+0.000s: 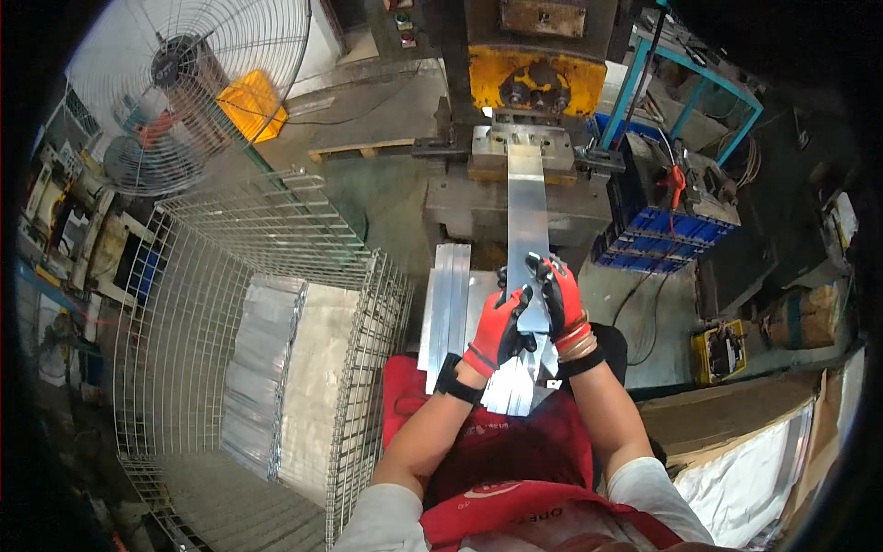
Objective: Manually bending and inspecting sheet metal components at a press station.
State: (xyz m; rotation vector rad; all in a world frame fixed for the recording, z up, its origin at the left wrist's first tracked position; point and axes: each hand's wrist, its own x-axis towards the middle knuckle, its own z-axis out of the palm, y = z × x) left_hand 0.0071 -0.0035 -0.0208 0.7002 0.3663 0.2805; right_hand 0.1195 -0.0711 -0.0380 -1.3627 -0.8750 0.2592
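A long flat metal strip (527, 207) runs from the press die (522, 138) toward me, its far end lying on the die. My left hand (501, 327), in a red and black work glove, is closed on the strip's left edge near its close end. Gripping the right edge a little farther up is my right hand (559, 299), gloved the same way. Below my hands, several loose shiny metal strips (510, 391) lie over my lap. A stack of similar strips (449, 304) rests to the left of my left hand.
A wire mesh cage (368, 359) at left holds stacked metal sheets (253, 368). A big fan (179, 64) stands behind it. Blue crates (658, 230) with tools sit right of the yellow-fronted press (487, 78). A yellow basket (719, 351) and cardboard box (736, 423) lie at right.
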